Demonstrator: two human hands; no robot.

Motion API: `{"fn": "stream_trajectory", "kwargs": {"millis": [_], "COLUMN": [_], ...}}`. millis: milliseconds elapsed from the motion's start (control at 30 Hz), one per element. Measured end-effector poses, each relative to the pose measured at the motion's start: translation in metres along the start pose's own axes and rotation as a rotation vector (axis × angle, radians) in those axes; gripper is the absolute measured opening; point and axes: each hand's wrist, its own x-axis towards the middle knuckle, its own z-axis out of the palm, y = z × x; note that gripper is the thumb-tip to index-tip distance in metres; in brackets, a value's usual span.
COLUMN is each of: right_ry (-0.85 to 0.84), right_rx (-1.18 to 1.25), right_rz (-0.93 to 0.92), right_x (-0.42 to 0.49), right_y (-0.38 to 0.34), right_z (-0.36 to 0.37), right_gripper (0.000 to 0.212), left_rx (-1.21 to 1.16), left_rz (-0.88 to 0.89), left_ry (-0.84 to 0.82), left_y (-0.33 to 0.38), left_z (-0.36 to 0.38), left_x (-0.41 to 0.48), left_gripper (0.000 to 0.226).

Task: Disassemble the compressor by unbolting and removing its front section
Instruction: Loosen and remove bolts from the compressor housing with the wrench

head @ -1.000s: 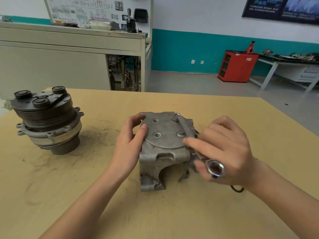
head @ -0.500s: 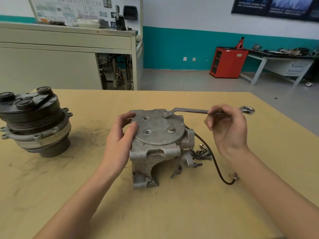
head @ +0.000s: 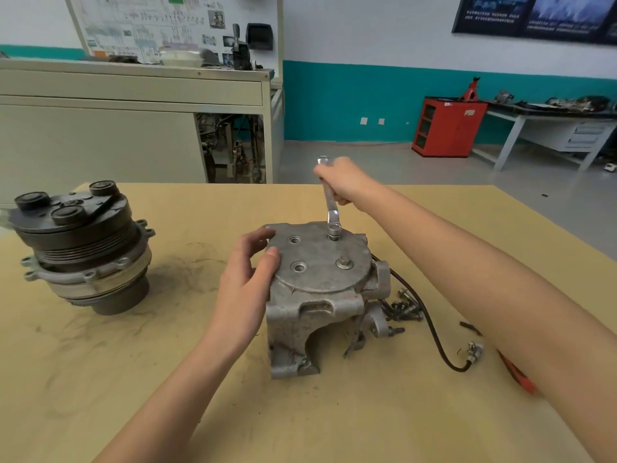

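The compressor body (head: pixel 310 329) stands upright near the middle of the table (head: pixel 334 422), with its round end cover (head: pixel 317 279) facing up. The left hand (head: pixel 245 282) grips the cover's left rim, fingers curled over the far side and thumb pressed on the top face, steadying the casting. The right hand (head: pixel 345 183) is closed round the shank of an offset ring spanner (head: pixel 331 208), near its free end. The handle points toward the table's far edge, and the ring sits over the cover's far-right bolt position, hiding the head there.

Of 4 bolt positions on the cover, the 2 on the left are empty holes (head: pixel 298 267). The 2 on the right are occupied: one is under the spanner, and the near-right bolt (head: pixel 345 263) has its head standing free. A heap of loose bolts (head: pixel 405 307) lies just right of the body, beside a black lead (head: pixel 430 325) that trails toward the near right.

Well apart, close to the left edge, stands a pulley-and-clutch unit (head: pixel 80 248) with a flange of bolt ears. It is probably a section already taken off this compressor, though the view does not settle that.

By my reading, unbolting is about halfway done on this cover. What is left is to finish the fastener in hand, undo the near-right one, then lift the cover away.
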Motion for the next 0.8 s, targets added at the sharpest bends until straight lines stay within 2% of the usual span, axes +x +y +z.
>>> {"fn": "stream_trajectory", "kwargs": {"millis": [100, 233, 333, 400, 467, 567, 633, 667, 700, 800], "right_ry": [0.016, -0.024, 0.081, 0.139, 0.133, 0.101, 0.241, 0.314, 0.382, 0.414], "right_rx": [-0.432, -0.781, -1.096, -1.195, -1.231, -1.298, -1.258, -1.174, -1.044, -0.773], "right_rz": [-0.186, -0.485, -0.789, -1.015, -1.187, -1.237, -1.236, -1.265, -1.343, -1.463], "right_x": [0.005, -0.017, -0.047, -0.071, -0.093, -0.122, -0.142, -0.152, -0.157, -0.176], "right_y": [-0.027, -0.053, -0.070, -0.075, -0.074, -0.066, -0.057, -0.052, -0.045, -0.021], "right_z": [0.021, 0.038, 0.049, 0.058, 0.061, 0.054, 0.050, 0.047, 0.044, 0.027], "right_gripper": [0.026, 0.028, 0.033, 0.034, 0.035, 0.041, 0.027, 0.020, 0.018, 0.022], "left_rx": [0.023, 0.049, 0.060, 0.052, 0.023, 0.022, 0.179, 0.245, 0.253, 0.105], "left_rz": [-0.002, -0.010, 0.003, 0.004, -0.028, -0.070, -0.026, -0.010, 0.016, 0.096], "left_ry": [-0.002, -0.005, -0.015, -0.018, 0.003, 0.044, 0.039, 0.045, 0.058, 0.003], "left_y": [0.000, 0.001, 0.004, 0.007, 0.008, 0.007, 0.002, 0.000, -0.004, 0.003], "left_z": [-0.001, -0.001, -0.001, 0.000, 0.000, 0.002, 0.002, 0.004, 0.004, 0.003], "left_x": [0.000, 0.000, -0.001, -0.002, -0.002, 0.000, 0.000, 0.001, 0.001, -0.004], "left_gripper": [0.023, 0.023, 0.033, 0.034, 0.027, 0.016, 0.005, 0.006, 0.015, 0.025]}}
